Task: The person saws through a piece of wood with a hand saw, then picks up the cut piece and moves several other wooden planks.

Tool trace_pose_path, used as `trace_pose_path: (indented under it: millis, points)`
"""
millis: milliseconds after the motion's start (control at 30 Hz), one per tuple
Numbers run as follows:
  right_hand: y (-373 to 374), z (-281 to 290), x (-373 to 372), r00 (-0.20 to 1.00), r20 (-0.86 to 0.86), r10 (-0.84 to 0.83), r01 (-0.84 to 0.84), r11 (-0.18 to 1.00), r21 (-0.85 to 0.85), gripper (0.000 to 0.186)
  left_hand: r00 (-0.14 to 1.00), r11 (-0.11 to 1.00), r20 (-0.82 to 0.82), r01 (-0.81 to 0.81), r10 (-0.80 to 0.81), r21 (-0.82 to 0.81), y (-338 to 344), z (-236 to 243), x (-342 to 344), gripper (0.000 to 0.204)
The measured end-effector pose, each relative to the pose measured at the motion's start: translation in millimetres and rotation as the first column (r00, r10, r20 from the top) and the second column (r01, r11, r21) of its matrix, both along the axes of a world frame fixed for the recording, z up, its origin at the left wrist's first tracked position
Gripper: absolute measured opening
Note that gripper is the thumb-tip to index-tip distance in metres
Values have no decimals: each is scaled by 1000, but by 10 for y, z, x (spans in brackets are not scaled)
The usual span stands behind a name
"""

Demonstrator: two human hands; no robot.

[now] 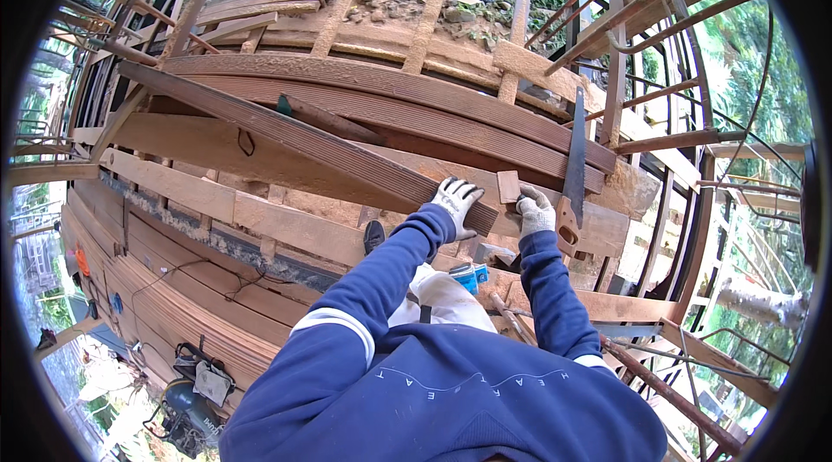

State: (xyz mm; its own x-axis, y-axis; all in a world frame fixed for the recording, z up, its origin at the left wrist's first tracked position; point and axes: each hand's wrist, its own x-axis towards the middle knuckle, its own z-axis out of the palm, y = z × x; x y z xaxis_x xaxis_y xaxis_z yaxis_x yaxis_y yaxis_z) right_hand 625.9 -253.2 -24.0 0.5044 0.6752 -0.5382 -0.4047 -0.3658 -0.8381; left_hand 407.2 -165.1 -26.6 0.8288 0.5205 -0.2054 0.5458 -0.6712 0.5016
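Note:
My left hand (458, 204), in a white work glove with dark fingertips, grips across the near end of a long grooved decking board (347, 148). This board slants up to the far left over other timber. Just right of its end, my gloved right hand (536, 210) has its fingers curled at the edge of a small flat wooden block (509, 187) and seems to hold it. A handsaw (575, 163) with a wooden handle lies right of my right hand, its blade pointing away from me.
More grooved boards (433, 104) lie across the joists beyond my hands. Stacked planks (186, 306) and a dark machine (186, 410) are at the lower left. A blue-and-white packet (469, 277) sits below my hands. Metal bars (667, 96) and posts stand at the right.

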Motion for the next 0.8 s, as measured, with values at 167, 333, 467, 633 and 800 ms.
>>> trace_pose_path:
  millis: [167,333,467,633,800]
  points:
    - [33,305,-299,993,-10,118,-118,993,1,29,892,933,302,-359,338,18,-360,245,-776,71]
    - [184,363,-307,972,-234,-3,28,994,104,42,799,787,-1,-592,601,-177,-1053,113,-1879,59]
    - [49,90,-207,529,652,543,-398,838,-374,54,608,586,-301,-792,735,-171,-1853,-253,-2841,50]
    - [-163,628,-576,-52,611,790,-566,481,-670,103,275,246,-737,-957,617,-151,-3005,-503,-3645,59]
    - [4,375,-741,-190,510,839,-434,395,-810,109,266,179,-807,-963,527,-201,-3540,-483,-3796,61]
